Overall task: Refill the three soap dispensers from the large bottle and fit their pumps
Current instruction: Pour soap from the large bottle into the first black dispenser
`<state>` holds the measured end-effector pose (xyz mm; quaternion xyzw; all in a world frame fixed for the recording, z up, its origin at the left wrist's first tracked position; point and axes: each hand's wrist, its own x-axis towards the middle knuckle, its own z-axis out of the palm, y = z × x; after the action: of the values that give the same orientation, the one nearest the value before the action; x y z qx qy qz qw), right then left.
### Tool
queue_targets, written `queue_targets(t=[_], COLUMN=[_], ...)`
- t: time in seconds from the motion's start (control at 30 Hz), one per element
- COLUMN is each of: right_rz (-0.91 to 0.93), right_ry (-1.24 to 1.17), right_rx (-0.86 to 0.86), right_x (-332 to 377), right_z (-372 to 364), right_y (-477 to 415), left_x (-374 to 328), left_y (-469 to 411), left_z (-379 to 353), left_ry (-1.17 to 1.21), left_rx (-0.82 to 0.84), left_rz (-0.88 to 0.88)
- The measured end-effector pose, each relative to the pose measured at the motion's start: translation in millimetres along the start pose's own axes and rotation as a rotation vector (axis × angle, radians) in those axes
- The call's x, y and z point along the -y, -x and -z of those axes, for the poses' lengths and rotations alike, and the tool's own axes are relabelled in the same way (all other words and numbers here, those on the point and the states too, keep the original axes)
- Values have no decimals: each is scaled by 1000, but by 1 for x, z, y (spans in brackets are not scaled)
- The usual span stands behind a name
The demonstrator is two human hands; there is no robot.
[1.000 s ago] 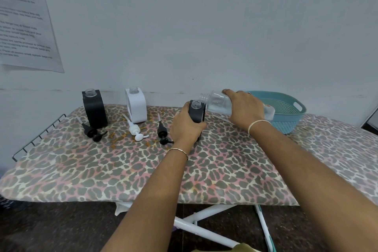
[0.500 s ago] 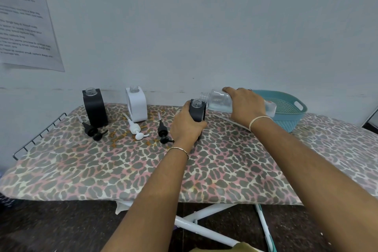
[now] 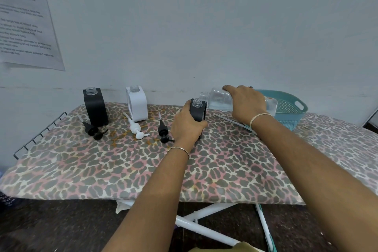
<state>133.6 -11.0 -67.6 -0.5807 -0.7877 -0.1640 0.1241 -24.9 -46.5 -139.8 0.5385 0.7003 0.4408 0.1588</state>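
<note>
Surface [image 3: 102,170]: leopard-print cover, far edge against the wall. Printed sheet [image 3: 24,22] on the wall above the far left corner. Teal basket [image 3: 290,116] at the far edge towards the right end, partly behind my right hand [image 3: 245,102].

Large bottle [image 3: 219,99]: clear, mouth open, held almost level in the air. The mouth points left, just above the open neck of the black dispenser [image 3: 198,111]. My right hand grips the bottle from above, fingers curled over the body. Clear liquid pools along its lower side. I cannot make out a stream at the mouth. Against a second ago, the base end sits a little higher, so the bottle is nearer level; the mouth has hardly shifted.

The black dispenser stands upright near the middle of the surface, towards the far edge. My left hand [image 3: 187,127] wraps it from the near side, fingers closed round the body. Position unchanged.

Second black dispenser [image 3: 95,108] stands upright near the far left corner, neck open. White dispenser [image 3: 137,104] stands to its right at the far edge, neck open. Neither has moved.

Three pumps lie flat, unfitted:
- black pump [image 3: 93,129], just in front of the second black dispenser
- white pump [image 3: 136,129], in front of the white dispenser
- second black pump [image 3: 163,130], just left of my left hand

All as before.
</note>
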Motion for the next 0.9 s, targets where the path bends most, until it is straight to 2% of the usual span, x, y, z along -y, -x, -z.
queue_targets(t=[0.9], right_rz=[7], right_ry=[10], right_rx=[-10], right_x=[2], right_z=[3], right_y=[2], left_x=[-1], left_y=[1], left_z=[1], left_ry=[-1], left_rx=[2], left_rz=[13])
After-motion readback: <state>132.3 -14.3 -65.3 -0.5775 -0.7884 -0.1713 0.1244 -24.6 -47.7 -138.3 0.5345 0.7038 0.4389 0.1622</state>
